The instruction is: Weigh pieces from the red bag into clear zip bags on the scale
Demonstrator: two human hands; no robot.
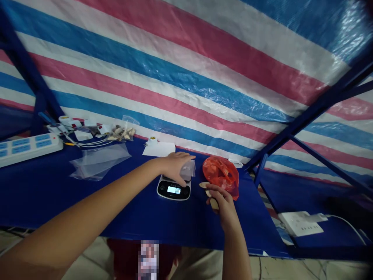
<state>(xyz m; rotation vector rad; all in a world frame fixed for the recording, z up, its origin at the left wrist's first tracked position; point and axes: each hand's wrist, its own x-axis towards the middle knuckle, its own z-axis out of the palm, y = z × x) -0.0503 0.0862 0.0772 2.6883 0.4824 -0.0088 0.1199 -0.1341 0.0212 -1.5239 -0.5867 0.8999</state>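
Left forearm (101, 208), smooth tan pieces (214, 204), lit scale (175, 193)

Expect dim, uneven light, glare on the tarp (186, 74) at upper right, a bright display (173, 189), darkened right corners, edge stretch, mild softness, and a pixelated patch (148, 259) below.

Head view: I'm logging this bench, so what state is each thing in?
Scale: on, reading 0.0
Left hand: spread over the scale
Small bag: by the left hand, fill unclear
Right hand: closed on pale pieces
Red bag: crumpled
Clear bags: flat, overlapping
Back bag: holding pieces
Right power strip: plug in
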